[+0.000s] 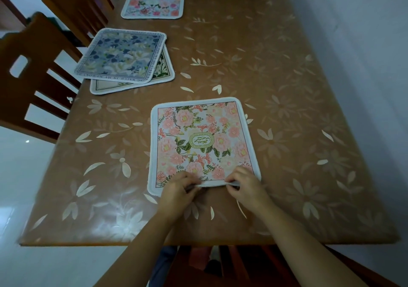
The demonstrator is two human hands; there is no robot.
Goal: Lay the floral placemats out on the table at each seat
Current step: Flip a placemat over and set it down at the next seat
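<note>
Worktop (pixel 287 88), seen from one short end: a glossy brown cover printed with pale leaves and flowers. Four placemats rest on it. A pink floral placemat (pixel 203 141) with a green oval label lies close to the near edge, about midway across. Along the left side, a cream placemat (pixel 164 76) lies flat with a blue floral placemat (pixel 119 55) stacked askew on it, apparently covering most of it. A far pink placemat (pixel 153 2) lies alone beyond, well apart.
</note>
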